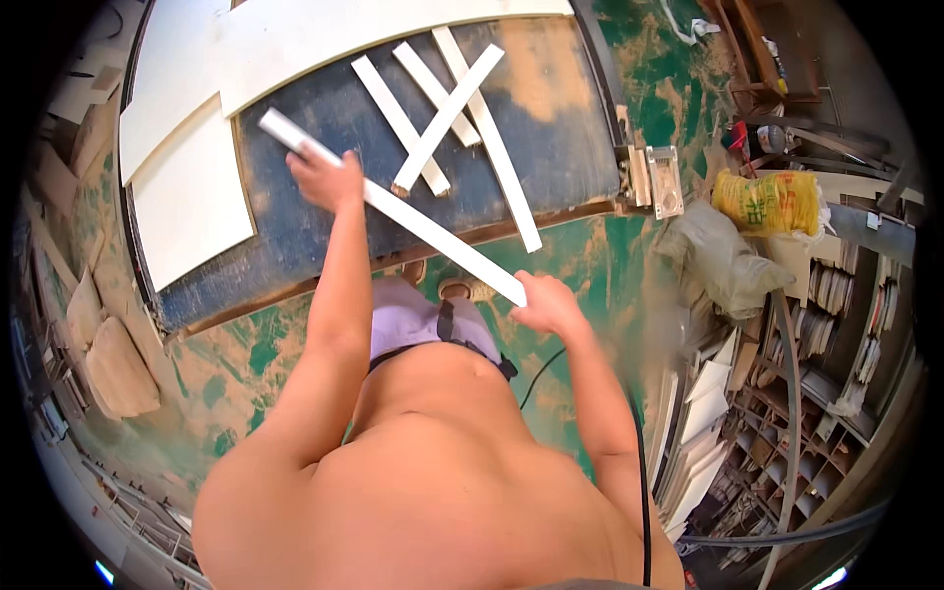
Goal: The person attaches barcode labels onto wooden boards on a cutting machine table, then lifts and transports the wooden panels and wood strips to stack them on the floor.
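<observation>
A long white strip of board [425, 228] runs slantwise in front of me, from the upper left down to the right. My left hand [327, 179] is closed around it near its far end, above the dark worktable [295, 221]. At its near end, beyond the table's front edge, my right hand [548, 303] grips the strip. Several more white strips [511, 187] lie on the worktable, some crossing over each other, and one sticks out past the front edge. The fingers of both hands are partly hidden by the strip and the hands themselves.
Large white panels [192, 192] cover the table's left and far parts. Right of the table are a yellow woven sack [772, 204], a grey plastic bag [728, 261] and shelves [787, 452] with stacked pieces. A black cable [641, 492] hangs by my right arm. Dust covers the green floor [246, 369].
</observation>
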Action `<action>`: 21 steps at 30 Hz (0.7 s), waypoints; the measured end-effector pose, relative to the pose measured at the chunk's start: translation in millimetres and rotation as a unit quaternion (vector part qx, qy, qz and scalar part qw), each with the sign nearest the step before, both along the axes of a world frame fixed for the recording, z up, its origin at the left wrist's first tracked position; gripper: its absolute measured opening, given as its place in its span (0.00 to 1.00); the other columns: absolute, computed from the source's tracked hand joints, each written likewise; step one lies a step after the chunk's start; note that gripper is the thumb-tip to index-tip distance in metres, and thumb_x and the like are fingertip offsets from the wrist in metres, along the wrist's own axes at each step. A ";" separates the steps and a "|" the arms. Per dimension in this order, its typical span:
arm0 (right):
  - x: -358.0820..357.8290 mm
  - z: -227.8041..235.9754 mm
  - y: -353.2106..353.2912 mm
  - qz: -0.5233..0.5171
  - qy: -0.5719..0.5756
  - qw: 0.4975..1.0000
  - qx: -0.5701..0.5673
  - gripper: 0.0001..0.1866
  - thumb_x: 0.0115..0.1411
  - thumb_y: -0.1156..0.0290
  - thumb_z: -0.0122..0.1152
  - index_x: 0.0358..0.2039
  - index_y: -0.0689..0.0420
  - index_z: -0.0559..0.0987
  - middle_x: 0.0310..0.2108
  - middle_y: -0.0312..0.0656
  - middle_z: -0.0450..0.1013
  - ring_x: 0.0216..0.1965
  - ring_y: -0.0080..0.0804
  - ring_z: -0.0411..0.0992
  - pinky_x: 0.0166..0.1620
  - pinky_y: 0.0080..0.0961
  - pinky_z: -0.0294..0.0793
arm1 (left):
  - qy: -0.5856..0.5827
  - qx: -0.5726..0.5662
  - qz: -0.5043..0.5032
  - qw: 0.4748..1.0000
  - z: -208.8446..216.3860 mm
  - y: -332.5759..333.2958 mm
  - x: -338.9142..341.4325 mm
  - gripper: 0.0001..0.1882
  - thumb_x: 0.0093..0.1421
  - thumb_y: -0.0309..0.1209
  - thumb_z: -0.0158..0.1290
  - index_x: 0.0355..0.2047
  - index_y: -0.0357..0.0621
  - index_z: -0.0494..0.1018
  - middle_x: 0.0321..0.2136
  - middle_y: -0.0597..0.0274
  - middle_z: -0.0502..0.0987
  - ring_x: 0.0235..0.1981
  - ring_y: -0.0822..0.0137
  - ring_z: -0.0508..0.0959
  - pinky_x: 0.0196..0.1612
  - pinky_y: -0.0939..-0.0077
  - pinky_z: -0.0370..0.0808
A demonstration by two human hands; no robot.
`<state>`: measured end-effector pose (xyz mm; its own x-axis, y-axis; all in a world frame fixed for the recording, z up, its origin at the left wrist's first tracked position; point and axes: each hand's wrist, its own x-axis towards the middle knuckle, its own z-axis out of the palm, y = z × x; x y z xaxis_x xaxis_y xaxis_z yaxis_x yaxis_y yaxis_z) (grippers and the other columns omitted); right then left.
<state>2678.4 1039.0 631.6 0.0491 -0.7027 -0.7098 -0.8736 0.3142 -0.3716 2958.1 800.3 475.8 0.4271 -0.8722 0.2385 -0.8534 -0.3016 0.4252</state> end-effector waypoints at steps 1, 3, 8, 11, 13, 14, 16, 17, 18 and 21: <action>-3.7 -2.2 -1.2 0.033 0.043 0.998 -0.028 0.18 0.46 0.67 0.60 0.39 0.57 0.72 0.31 0.53 0.77 0.34 0.55 0.76 0.39 0.47 0.75 | 0.087 0.085 0.078 0.990 7.1 -11.6 4.8 0.51 0.49 0.43 0.63 0.67 0.41 0.48 0.64 0.37 0.54 0.63 0.40 0.59 0.59 0.49 0.63; -14.1 -1.6 7.7 0.065 0.069 0.993 -0.071 0.17 0.46 0.66 0.60 0.38 0.56 0.72 0.29 0.51 0.77 0.33 0.54 0.76 0.38 0.46 0.75 | 0.193 0.177 0.124 0.957 30.9 -31.2 25.5 0.51 0.49 0.37 0.62 0.68 0.39 0.45 0.64 0.38 0.54 0.61 0.41 0.63 0.59 0.56 0.65; -36.7 -0.1 10.9 0.039 0.046 0.980 -0.190 0.17 0.44 0.67 0.61 0.36 0.56 0.71 0.28 0.48 0.76 0.32 0.53 0.75 0.36 0.48 0.73 | 0.458 0.032 0.038 0.887 56.3 -61.0 54.7 0.53 0.48 0.27 0.55 0.70 0.41 0.38 0.64 0.38 0.56 0.61 0.48 0.65 0.60 0.65 0.65; -46.2 1.1 8.0 0.065 0.027 0.987 -0.144 0.18 0.44 0.67 0.61 0.37 0.55 0.71 0.27 0.48 0.76 0.32 0.54 0.75 0.36 0.47 0.73 | 0.417 0.042 -0.226 0.879 144.4 -66.3 45.4 0.52 0.45 0.21 0.49 0.71 0.42 0.40 0.66 0.44 0.55 0.58 0.55 0.66 0.57 0.69 0.66; -37.8 -4.1 -6.8 0.034 0.049 0.983 -0.174 0.18 0.44 0.68 0.61 0.37 0.55 0.71 0.30 0.48 0.76 0.34 0.53 0.75 0.37 0.46 0.74 | 0.334 0.026 -0.277 0.901 170.5 -63.4 27.6 0.52 0.44 0.25 0.51 0.72 0.50 0.42 0.63 0.42 0.61 0.55 0.54 0.70 0.53 0.70 0.69; -32.0 -8.5 -10.5 -0.005 0.071 0.979 -0.192 0.18 0.44 0.68 0.61 0.38 0.56 0.72 0.32 0.48 0.76 0.36 0.53 0.75 0.39 0.45 0.74 | 0.327 0.066 -0.268 0.904 185.2 -60.1 10.3 0.52 0.44 0.26 0.51 0.71 0.50 0.43 0.59 0.40 0.65 0.52 0.51 0.73 0.51 0.69 0.70; -29.4 -39.9 -24.6 -0.052 0.095 0.967 -0.230 0.21 0.44 0.67 0.62 0.41 0.55 0.72 0.37 0.48 0.75 0.40 0.51 0.74 0.42 0.45 0.73 | 0.289 0.109 -0.252 0.917 196.0 -58.2 -13.4 0.50 0.44 0.29 0.52 0.70 0.48 0.46 0.47 0.39 0.75 0.43 0.45 0.77 0.48 0.62 0.72; -26.8 -56.1 -36.6 -0.092 0.115 0.953 -0.264 0.24 0.45 0.65 0.63 0.45 0.55 0.72 0.41 0.47 0.74 0.44 0.50 0.73 0.46 0.44 0.72 | 0.250 0.048 -0.246 0.935 179.7 -62.3 -18.0 0.48 0.45 0.30 0.52 0.68 0.47 0.48 0.44 0.35 0.76 0.44 0.36 0.77 0.47 0.54 0.74; -18.5 -63.9 -49.7 -0.106 0.145 0.925 -0.334 0.28 0.45 0.64 0.65 0.48 0.55 0.71 0.44 0.46 0.73 0.47 0.50 0.71 0.49 0.45 0.70 | 0.254 0.017 -0.224 0.941 171.0 -61.5 -26.6 0.46 0.46 0.31 0.53 0.67 0.47 0.49 0.43 0.35 0.77 0.43 0.35 0.77 0.47 0.52 0.74; 0.8 -98.2 -83.8 -0.154 0.187 0.893 -0.381 0.35 0.46 0.60 0.68 0.54 0.56 0.69 0.47 0.45 0.71 0.51 0.49 0.68 0.53 0.46 0.67 | 0.262 0.041 -0.213 0.940 131.9 -53.7 -68.1 0.43 0.48 0.34 0.55 0.65 0.44 0.53 0.42 0.37 0.76 0.43 0.37 0.76 0.48 0.49 0.72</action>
